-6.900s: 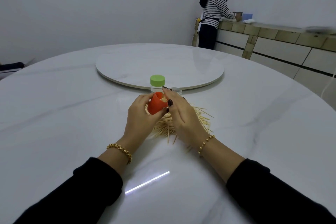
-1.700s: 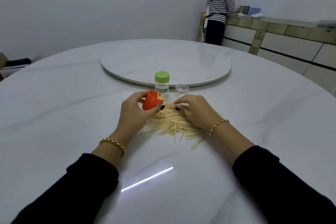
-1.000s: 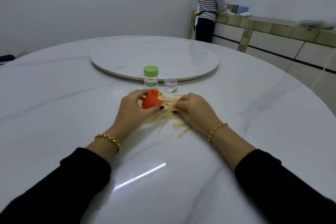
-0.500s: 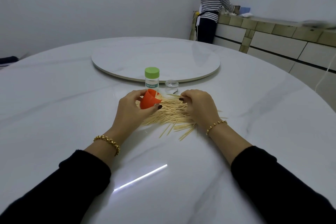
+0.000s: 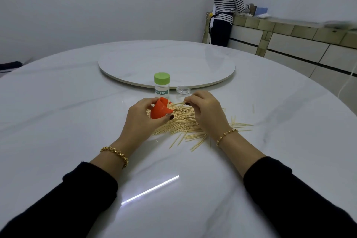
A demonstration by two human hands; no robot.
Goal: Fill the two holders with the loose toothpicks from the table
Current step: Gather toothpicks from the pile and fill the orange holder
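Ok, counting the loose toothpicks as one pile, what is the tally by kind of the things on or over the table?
Holders: 2, the orange holder gripped by the left hand and the green-lidded clear holder
Small clear lid: 1
Turntable: 1
Toothpick pile: 1, with a few pinched toothpicks in the right hand
Total: 5

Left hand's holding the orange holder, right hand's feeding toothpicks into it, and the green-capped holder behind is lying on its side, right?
Not quite: the head view shows the green-capped holder standing upright on the table. The rest holds: the left hand grips the orange holder and the right hand pinches toothpicks at its mouth.
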